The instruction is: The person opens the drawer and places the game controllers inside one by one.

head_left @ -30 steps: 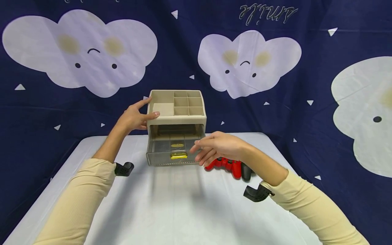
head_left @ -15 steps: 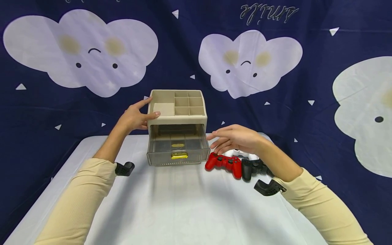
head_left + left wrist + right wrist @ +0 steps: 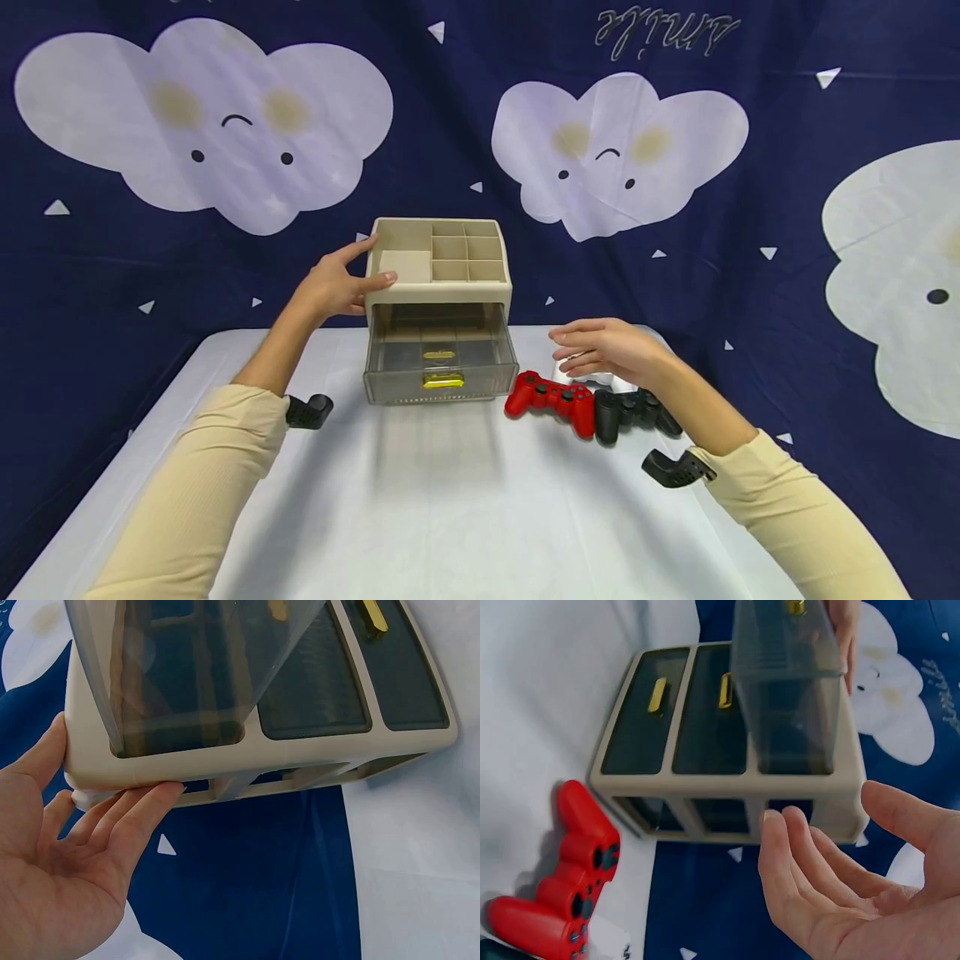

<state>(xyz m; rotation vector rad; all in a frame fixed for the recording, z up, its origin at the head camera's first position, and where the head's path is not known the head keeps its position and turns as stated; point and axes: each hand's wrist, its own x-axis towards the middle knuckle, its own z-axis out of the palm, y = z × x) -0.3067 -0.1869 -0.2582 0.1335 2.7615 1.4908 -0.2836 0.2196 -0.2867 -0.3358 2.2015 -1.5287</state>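
A cream drawer organizer (image 3: 442,293) stands upright at the table's far side. Its topmost see-through grey drawer (image 3: 441,382) is pulled out; the lower two look pushed in from the wrist views. My left hand (image 3: 330,287) holds the organizer's upper left corner, thumb over the top rim and fingers against the side. Over the game controllers hovers my right hand (image 3: 611,350), fingers loosely bent and holding nothing. Below it lie a red controller (image 3: 551,402), a black controller (image 3: 636,410) and a white controller (image 3: 596,379), the white one partly hidden by the hand.
The organizer's top has one large compartment (image 3: 405,265) and several small ones (image 3: 468,250). A white cloth covers the table (image 3: 450,517). Behind it hangs a dark blue curtain (image 3: 450,108) with clouds and triangles, close to the organizer's back.
My right hand has moved right, away from the pulled-out drawer's front, to above the controllers, uncovering the red and black ones. The left hand stays on the organizer.
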